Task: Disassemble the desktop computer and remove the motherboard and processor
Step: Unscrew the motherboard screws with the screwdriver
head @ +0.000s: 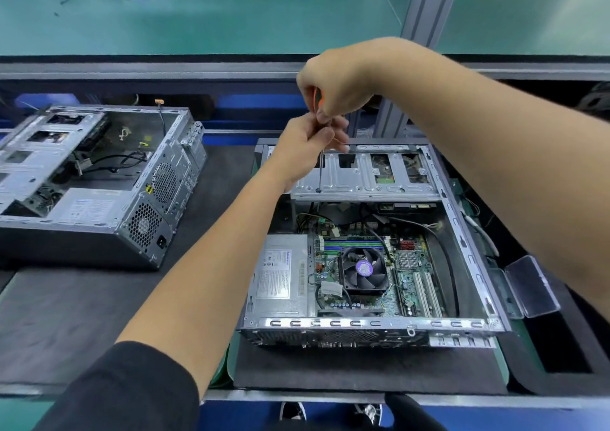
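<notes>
My right hand (336,90) gripping the screwdriver (319,166) handle mid-frame, my left hand (307,153) pinching its shaft, tip on the drive cage (366,179) of the open computer case (462,242)

Open computer (373,252) lies flat on dark mat, side panel off. Motherboard (379,275) green, seated inside, black fan (363,270) with purple hub on top near centre. Grey power supply (280,275) just left of it. Silver drive cage (369,173) spans far end.

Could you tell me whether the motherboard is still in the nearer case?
In: the motherboard lies inside the open case, its fan mounted.
</notes>
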Demonstrator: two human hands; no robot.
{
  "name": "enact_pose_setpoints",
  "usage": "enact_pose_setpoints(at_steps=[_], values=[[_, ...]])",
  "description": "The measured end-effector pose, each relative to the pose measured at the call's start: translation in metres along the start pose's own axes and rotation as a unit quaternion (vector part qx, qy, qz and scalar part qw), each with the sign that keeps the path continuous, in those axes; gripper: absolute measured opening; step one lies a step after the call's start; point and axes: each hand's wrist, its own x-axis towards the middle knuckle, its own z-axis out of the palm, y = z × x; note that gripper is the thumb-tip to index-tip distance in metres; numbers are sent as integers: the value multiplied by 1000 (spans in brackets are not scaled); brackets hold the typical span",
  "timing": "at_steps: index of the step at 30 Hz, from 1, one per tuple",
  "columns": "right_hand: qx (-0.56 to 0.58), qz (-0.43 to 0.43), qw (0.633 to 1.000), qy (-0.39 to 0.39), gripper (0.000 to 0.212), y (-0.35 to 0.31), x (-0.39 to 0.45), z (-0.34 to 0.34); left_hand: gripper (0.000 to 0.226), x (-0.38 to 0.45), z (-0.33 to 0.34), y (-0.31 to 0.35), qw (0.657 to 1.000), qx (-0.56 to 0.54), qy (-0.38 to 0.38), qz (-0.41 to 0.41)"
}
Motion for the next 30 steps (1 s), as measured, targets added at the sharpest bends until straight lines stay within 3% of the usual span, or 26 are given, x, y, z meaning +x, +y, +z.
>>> enact_pose_setpoints(at_steps=[4, 7, 10, 14, 15, 17, 19, 23, 28, 30], values=[[63, -6, 998, 17, 8, 6, 0, 5, 4, 3, -4, 4, 996, 51, 61, -30], [108, 42, 991, 68, 35, 10, 3, 7, 13, 4, -4, 6, 992, 84, 90, -27], [65, 118, 986, 95, 48, 7, 5, 10, 17, 1, -2, 8, 988, 114, 99, -16], [47, 102, 993, 35, 46, 3, 5, 4, 16, 0, -9, 3, 983, 181, -11, -16], [41, 87, 995, 21, 44, 5, 3, 3, 7, -2, -12, 0, 985, 161, -53, -16], [18, 53, 998, 8, 38, 9, -1, 0, 25, -6, -16, -3, 993, 74, -95, -8], [12, 14, 1000, 19, 26, 11, -3, 2, 35, -6, -16, -1, 998, 18, -63, 4], [56, -32, 997, 35, 18, 12, -4, 7, 28, -4, -11, 1, 999, 49, 6, 17], [108, 53, 992, 45, 57, 12, -4, 5, 16, -3, -5, -2, 994, 57, 87, 21], [96, 86, 990, 56, 58, 10, -2, 5, 13, -5, -4, -3, 994, 54, 92, 30]])
